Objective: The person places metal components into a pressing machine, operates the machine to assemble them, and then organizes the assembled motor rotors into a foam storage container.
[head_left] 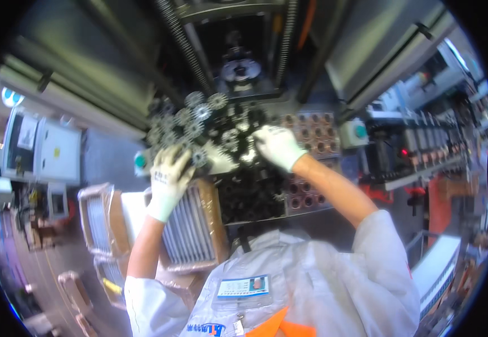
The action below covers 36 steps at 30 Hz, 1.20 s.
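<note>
Machine bay [238, 67] open ahead of both hands, its chuck dark and, as far as I can see, empty. Below it, a rack of upright gear wheels [190, 121], grey and toothed, packed close in rows just beyond the left hand's fingertips.

Progress, judged from how things lie: the rack looks mostly full on the left side; between the two hands the pattern gets ragged, and a heap of dark parts [249, 194] sits just nearer the body than the right hand. Beyond and below the right wrist, a brown tray of round sockets [314, 135] shows many sockets filled with small ring-like pieces. Beneath the left forearm, cartons of stacked grey plates [190, 230], wrapped in film, appear unopened. So a fair share seems sorted, with loose stock left.

Hands, both in white knit gloves:
- Left hand [168, 174]: forearm comes up from the lower edge, wrist straight, fingers curled forward over the rack's near edge. Fingertips rest at one gear wheel [199, 157] at the corner; they seem closed about it, though the glove hides the contact, so a firm hold cannot be confirmed.
- Right hand [277, 146]: arm reaches in from the right, elbow bent, sleeve pushed up. Palm down, fingers bunched toward the left among the dark parts. Whether it pinches anything, I cannot tell; fingertips are hidden.
</note>
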Motion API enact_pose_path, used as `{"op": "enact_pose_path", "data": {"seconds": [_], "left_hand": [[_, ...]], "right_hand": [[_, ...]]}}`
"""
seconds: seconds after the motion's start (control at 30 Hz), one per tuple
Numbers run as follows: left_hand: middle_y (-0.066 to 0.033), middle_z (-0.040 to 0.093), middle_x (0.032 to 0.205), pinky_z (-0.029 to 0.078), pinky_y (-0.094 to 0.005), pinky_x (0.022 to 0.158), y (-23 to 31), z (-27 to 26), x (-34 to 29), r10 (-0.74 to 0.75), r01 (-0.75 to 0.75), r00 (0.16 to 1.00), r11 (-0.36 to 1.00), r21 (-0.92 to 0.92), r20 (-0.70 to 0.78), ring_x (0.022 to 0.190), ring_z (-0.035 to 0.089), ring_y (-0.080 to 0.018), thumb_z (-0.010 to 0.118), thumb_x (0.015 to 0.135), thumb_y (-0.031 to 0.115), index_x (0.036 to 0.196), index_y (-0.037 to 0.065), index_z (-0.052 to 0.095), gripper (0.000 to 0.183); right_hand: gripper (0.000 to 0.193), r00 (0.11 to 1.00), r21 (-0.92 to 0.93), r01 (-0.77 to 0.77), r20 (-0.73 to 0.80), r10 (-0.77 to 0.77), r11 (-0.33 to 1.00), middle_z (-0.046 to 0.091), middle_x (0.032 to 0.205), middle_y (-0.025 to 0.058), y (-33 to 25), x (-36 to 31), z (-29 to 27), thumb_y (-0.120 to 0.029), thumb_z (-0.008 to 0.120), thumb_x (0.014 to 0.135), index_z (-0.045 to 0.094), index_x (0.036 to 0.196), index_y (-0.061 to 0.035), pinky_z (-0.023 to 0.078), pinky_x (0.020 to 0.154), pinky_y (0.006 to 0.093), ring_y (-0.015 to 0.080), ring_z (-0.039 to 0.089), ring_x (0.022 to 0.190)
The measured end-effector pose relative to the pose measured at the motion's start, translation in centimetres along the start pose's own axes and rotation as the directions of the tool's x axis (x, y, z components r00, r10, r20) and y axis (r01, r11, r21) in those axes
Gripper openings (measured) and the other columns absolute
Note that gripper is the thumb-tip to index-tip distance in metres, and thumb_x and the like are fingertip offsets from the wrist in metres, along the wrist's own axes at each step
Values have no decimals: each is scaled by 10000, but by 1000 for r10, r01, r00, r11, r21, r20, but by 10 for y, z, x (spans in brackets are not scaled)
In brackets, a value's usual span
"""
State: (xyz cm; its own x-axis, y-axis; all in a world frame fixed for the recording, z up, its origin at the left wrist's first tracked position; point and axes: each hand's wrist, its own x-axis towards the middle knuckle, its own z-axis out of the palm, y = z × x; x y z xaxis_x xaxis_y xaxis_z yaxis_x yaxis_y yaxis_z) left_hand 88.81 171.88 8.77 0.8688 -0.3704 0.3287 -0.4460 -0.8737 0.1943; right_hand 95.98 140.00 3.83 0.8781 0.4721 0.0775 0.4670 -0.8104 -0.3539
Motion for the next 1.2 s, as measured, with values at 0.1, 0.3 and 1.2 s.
{"op": "enact_pose_path", "data": {"seconds": [0.1, 0.3, 1.2], "left_hand": [[-162, 623, 1233, 386, -522, 1099, -15, 36, -11, 105, -110, 993, 987, 114, 55, 1226, 545, -363, 731, 825, 226, 1088, 92, 689, 298], [-143, 611, 1225, 350, -561, 1125, 3, 29, -6, 167, -173, 984, 980, 99, 61, 1240, 526, -377, 795, 684, 174, 1103, 55, 617, 471], [-173, 570, 1370, 557, -286, 800, 23, -29, 38, -302, 181, 941, 828, -531, -151, 1012, 656, -176, 816, 736, -34, 993, 10, 553, 370]], "right_hand": [[320, 979, 70, 108, -180, -94, 992, 687, 1014, 171, -4, -2, 8, -165, 606, 805, 695, 1101, -83, 549, 818, 456, 349, 675, 964], [343, 986, 462, 29, -161, 52, 886, 689, 1156, 148, 10, -18, 8, -169, 608, 861, 694, 1191, -128, 507, 954, 433, 331, 661, 1063], [343, 814, 868, 49, -322, 484, 495, 724, 1012, 103, 25, 205, -78, 75, 602, 819, 700, 1146, 38, 530, 750, 246, 127, 658, 846]]}}
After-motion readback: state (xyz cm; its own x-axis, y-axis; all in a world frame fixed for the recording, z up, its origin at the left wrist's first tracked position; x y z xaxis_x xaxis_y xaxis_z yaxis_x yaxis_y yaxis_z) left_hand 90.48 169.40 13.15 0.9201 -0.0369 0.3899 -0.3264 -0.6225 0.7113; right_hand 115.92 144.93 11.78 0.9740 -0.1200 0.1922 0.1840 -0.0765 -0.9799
